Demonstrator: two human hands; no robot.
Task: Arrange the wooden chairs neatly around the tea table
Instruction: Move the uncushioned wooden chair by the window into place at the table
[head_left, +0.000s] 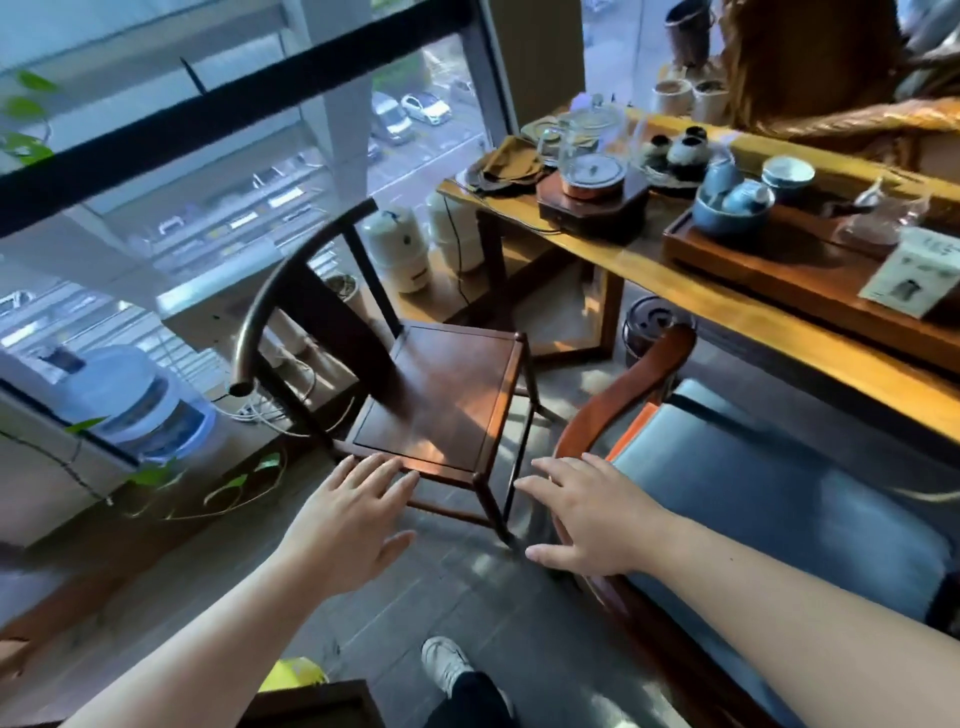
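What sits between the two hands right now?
In the head view, the near corner and front leg of the dark wooden chair stand between the left hand and right hand, with grey floor behind.

The long yellow-brown wooden surface (779, 322) runs off the right edge of the frame. The blue-cushioned red-brown wooden armchair (769, 499) is cut at the lower right. The dark wooden box (317, 704) at bottom centre shows only its top corner. Print on the small white card (911, 275) is unreadable.
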